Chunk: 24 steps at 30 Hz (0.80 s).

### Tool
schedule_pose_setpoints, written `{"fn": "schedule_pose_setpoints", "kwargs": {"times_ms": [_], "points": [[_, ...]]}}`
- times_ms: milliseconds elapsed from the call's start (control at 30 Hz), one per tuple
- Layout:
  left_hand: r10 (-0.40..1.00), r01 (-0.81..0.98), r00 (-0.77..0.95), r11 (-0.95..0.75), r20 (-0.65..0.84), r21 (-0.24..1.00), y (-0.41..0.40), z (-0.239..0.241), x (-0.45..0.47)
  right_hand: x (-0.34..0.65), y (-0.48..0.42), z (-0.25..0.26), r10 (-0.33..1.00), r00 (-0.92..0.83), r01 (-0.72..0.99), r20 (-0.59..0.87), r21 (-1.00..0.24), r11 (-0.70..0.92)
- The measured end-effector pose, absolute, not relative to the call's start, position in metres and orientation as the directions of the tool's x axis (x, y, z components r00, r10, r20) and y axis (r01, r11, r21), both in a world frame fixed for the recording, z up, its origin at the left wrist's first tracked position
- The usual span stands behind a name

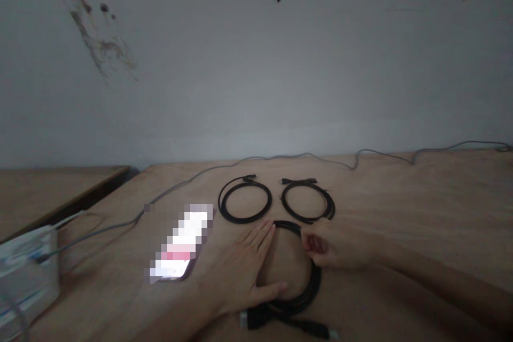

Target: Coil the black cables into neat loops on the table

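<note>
A coiled black cable (315, 280) lies on the wooden table in front of me, its two metal-tipped plugs crossing at the near side. My left hand (242, 264) rests over the left part of this coil, fingers stretched out and thumb reaching into the loop; it hides that side of the cable. On the right of the same coil, my right hand (331, 243) has its fingers curled closed around the cable. Just beyond lie two more black cables in round coils, a left one (266, 211) and a right one (331, 206), the latter close to my right knuckles.
A phone (184, 248) with a lit, blurred screen lies left of my left hand. At the far left stands a white box-like object (48, 272) with a grey cord (176, 187) running along the table's back edge. A wall (256, 75) rises behind.
</note>
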<state>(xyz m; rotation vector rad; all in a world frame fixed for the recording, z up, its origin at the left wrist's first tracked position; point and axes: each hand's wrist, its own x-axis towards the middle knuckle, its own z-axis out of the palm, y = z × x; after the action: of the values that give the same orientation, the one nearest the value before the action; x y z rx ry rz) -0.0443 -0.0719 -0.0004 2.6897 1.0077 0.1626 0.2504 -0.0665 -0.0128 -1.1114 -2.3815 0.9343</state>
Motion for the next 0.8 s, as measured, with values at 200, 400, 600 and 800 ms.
{"fn": "schedule_pose_setpoints", "kwargs": {"times_ms": [200,400,600,800], "points": [[0.673,0.643,0.740,-0.708,0.003,0.291,-0.072,0.003,-0.042,0.264,-0.062,-0.029,0.845,-0.534,0.376,0.021,-0.890,0.259],[0.682,0.653,0.731,-0.693,-0.015,0.306,-0.073,0.006,-0.039,0.267,-0.067,-0.043,0.876,-0.482,0.330,-0.003,-0.927,0.179],[0.686,0.663,0.727,-0.689,-0.033,0.293,-0.073,0.006,-0.039,0.260,-0.073,-0.049,0.909,-0.415,0.259,-0.038,-0.963,0.078],[0.679,0.654,0.734,-0.701,-0.016,0.286,-0.072,0.003,-0.040,0.256,-0.077,-0.052,0.925,-0.379,0.265,-0.016,-0.960,0.092]]}}
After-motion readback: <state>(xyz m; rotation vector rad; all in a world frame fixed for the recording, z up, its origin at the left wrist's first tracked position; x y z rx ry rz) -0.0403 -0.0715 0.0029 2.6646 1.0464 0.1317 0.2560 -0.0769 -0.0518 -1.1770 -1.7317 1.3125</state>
